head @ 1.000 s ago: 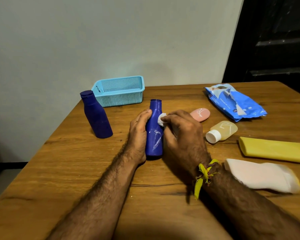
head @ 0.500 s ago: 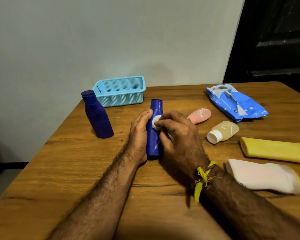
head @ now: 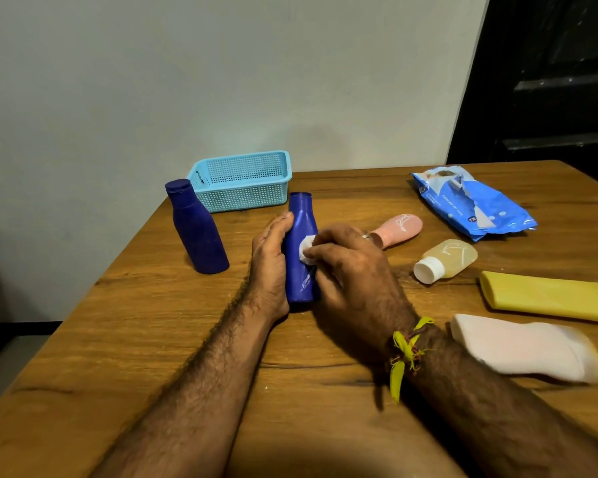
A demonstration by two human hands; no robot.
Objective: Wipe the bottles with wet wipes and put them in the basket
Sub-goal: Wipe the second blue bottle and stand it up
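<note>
Head view: the left hand [head: 268, 267] has its grip clamped on the left side of an upright blue bottle [head: 299, 236] standing on the desk [head: 152, 339]. The right hand [head: 354, 270] pinches a small white wet wipe [head: 306, 249] against the bottle's front. Farther left stands a second dark blue bottle [head: 195, 229]; just behind it, the light blue basket [head: 242, 182]. To the right lie a pink bottle [head: 401, 229], a clear bottle with a white cap [head: 446, 258], a yellow tube [head: 549, 296], a white tube [head: 525, 346], and, farther off, the blue wipes pack [head: 470, 203].
</note>
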